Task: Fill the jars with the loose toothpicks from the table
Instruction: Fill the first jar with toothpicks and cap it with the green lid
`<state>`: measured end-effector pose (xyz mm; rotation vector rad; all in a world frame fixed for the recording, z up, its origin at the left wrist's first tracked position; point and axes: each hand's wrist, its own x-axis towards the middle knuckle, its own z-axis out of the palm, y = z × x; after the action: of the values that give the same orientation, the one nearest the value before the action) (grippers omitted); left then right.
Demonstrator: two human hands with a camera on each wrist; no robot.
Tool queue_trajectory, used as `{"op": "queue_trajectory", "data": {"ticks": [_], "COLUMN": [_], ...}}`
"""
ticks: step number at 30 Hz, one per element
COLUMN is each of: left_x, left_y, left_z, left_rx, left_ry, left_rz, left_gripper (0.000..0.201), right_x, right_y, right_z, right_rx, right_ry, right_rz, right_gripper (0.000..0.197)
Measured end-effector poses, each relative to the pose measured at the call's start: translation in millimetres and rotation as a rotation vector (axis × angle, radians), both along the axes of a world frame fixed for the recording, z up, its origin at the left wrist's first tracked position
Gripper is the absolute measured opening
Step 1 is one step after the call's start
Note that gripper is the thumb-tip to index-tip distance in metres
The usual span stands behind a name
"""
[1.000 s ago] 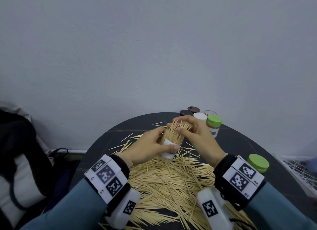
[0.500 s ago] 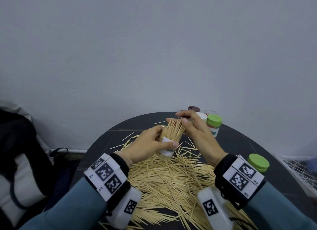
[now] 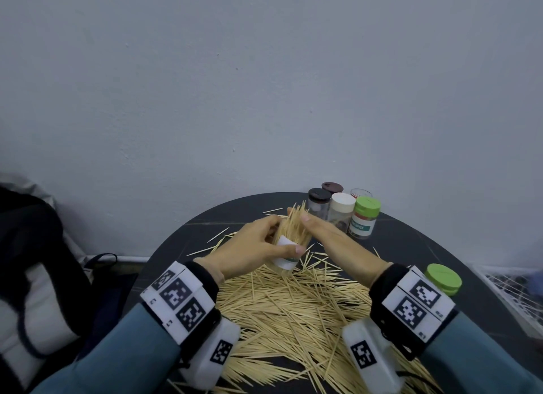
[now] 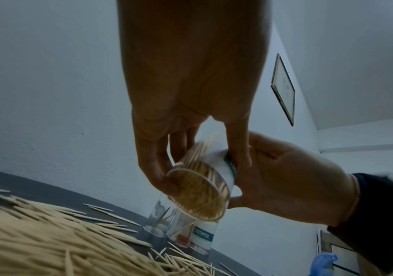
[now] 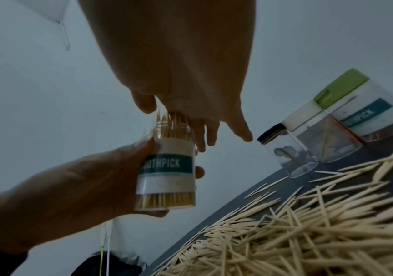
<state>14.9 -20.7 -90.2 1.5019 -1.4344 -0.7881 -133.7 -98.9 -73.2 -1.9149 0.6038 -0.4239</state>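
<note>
A clear toothpick jar (image 3: 289, 254), lidless and bearing a white label with a teal band printed "TOOTHPICK", is held tilted above the dark round table (image 3: 417, 241), over the far part of the toothpick pile. The left hand (image 3: 252, 251) grips the jar: its fingers curl round the far side and the thumb (image 3: 289, 249) lies across the label. The jar is packed with toothpicks whose tips fan out above its mouth. The right hand (image 3: 338, 241) lies along the jar's right side with fingers nearly straight and close together; the fingertips (image 3: 304, 216) touch the protruding tips at the mouth, and the thumb sits on the other side of the bundle. Whether any toothpick is pinched between thumb and fingers cannot be told.

Loose toothpicks (image 3: 293, 308) form a dense heap from the centre of the table to its near edge, with scattered strays toward the left and far edges.

At the far edge stands a cluster of jars: a green-lidded jar (image 3: 364, 217) with the same label, a white-lidded jar (image 3: 340, 208) just left of it, a black-lidded jar (image 3: 318, 202), a brown-lidded jar (image 3: 332, 186) behind, and a further clear jar (image 3: 361, 193) partly hidden. These hold only a few toothpicks. Another green lid (image 3: 443, 279) shows near the right edge, beside the right wrist.
</note>
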Motion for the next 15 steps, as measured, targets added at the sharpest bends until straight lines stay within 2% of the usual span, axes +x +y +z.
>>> {"op": "queue_trajectory", "data": {"ticks": [2, 6, 9, 12, 15], "left_x": [-2.7, -1.9, 0.5, 2.4, 3.8], "left_y": [0.2, -1.3, -2.4, -3.2, -3.1], "left_z": [-0.7, -1.1, -1.7, -3.0, -3.7], "left_rx": [0.006, 0.001, -0.012, -0.022, -0.032], "left_ry": [-0.005, -0.008, 0.051, 0.066, 0.061], "left_rz": [-0.029, -0.004, 0.05, 0.101, 0.123], "left_gripper": [0.03, 0.03, 0.033, 0.035, 0.038], "right_x": [1.5, -1.4, -4.9, -5.3, -1.9], "right_y": [1.3, -0.3, 0.5, 0.7, 2.6], "right_z": [-2.8, 1.6, 8.6, 8.9, 4.4], "right_rx": [0.026, 0.004, -0.039, -0.072, -0.131], "right_ry": [0.02, -0.04, -0.087, -0.019, 0.03], "right_rz": [0.023, -0.05, -0.049, 0.018, 0.064], "right_gripper": [0.035, 0.059, 0.051, 0.045, 0.029]}}
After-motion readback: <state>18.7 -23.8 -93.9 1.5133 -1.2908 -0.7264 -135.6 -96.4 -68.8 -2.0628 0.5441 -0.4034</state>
